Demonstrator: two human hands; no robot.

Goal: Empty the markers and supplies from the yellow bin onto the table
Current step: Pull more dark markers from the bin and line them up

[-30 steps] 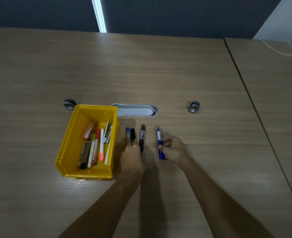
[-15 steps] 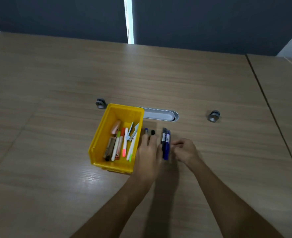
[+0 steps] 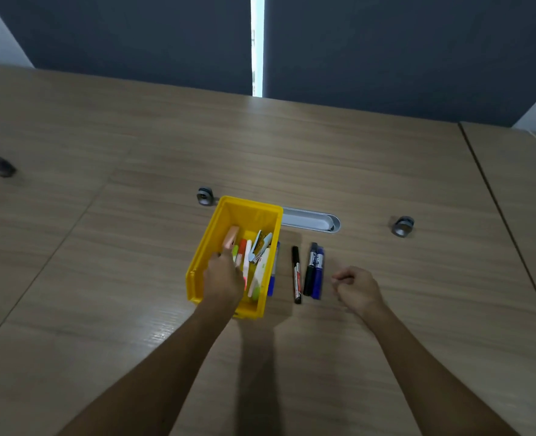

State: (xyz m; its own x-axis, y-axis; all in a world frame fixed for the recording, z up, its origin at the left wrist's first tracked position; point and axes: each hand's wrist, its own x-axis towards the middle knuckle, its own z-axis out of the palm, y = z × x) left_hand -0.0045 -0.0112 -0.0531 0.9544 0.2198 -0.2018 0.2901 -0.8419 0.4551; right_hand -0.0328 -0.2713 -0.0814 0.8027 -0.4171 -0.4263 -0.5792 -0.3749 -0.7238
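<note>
The yellow bin [image 3: 206, 247] stands on the wooden table [image 3: 323, 158] and holds several pens, highlighters and a pink eraser [image 3: 230, 236]. My left hand [image 3: 223, 278] is down inside the bin over its left half, fingers on the supplies; whether it grips one is hidden. To the right of the bin lie a blue marker [image 3: 274, 269] against the bin wall, a black marker with a red label [image 3: 297, 275], then a black marker [image 3: 310, 268] and a blue marker [image 3: 319, 272] side by side. My right hand [image 3: 356, 287] rests right of them, fingers curled and holding nothing.
A silver oval cable slot [image 3: 310, 220] sits just behind the bin. Two round metal caps [image 3: 205, 196] [image 3: 402, 226] flank it. A small dark object [image 3: 0, 166] lies far left. A seam [image 3: 496, 209] divides this table from another on the right.
My left hand left the markers on the table and went into the bin. My right hand let go of the blue marker and drew back to the right. The view shifted left.
</note>
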